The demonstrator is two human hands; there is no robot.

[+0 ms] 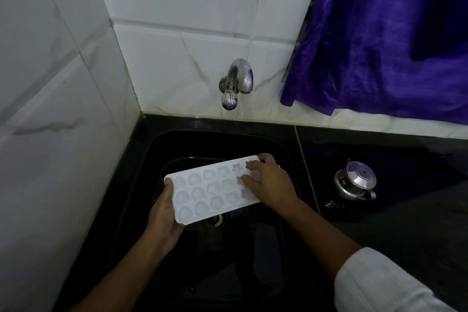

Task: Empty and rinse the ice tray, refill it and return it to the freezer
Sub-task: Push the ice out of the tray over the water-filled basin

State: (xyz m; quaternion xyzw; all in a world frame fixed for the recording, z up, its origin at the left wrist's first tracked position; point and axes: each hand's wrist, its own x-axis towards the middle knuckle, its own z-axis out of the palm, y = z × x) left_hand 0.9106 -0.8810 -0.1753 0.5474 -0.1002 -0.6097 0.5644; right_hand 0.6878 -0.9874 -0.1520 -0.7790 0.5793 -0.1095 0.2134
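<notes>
A white ice tray [205, 189] with several shaped cells is held level over the black sink [177, 139]. My left hand [166, 215] grips its near left end, thumb on the rim and fingers underneath. My right hand [268, 182] holds the far right end, with its fingers curled over the star-shaped cells and the tray edge. The cells look pale; I cannot tell whether they hold ice or water. A chrome tap [236, 82] juts from the tiled wall above the sink, and no water runs from it.
The sink drain [214, 220] shows just below the tray. A steel kettle [354, 182] stands on the black counter [405, 149] to the right. A purple curtain [379, 45] hangs at the upper right. White tiled walls [63, 83] close in the left and back.
</notes>
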